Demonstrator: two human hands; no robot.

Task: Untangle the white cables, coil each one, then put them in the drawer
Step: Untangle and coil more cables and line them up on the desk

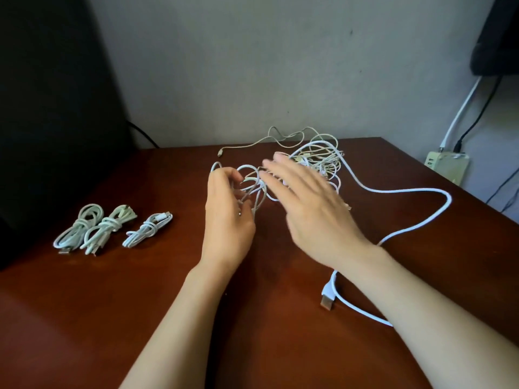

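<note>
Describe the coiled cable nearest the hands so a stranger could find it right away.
On the brown table, three coiled white bundles lie left of the left hand. It is the rightmost bundle, apart from the other two, which touch; it is the smallest, with a bluish tint.

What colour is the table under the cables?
The table is dark reddish-brown, clearest in the head view.
</note>
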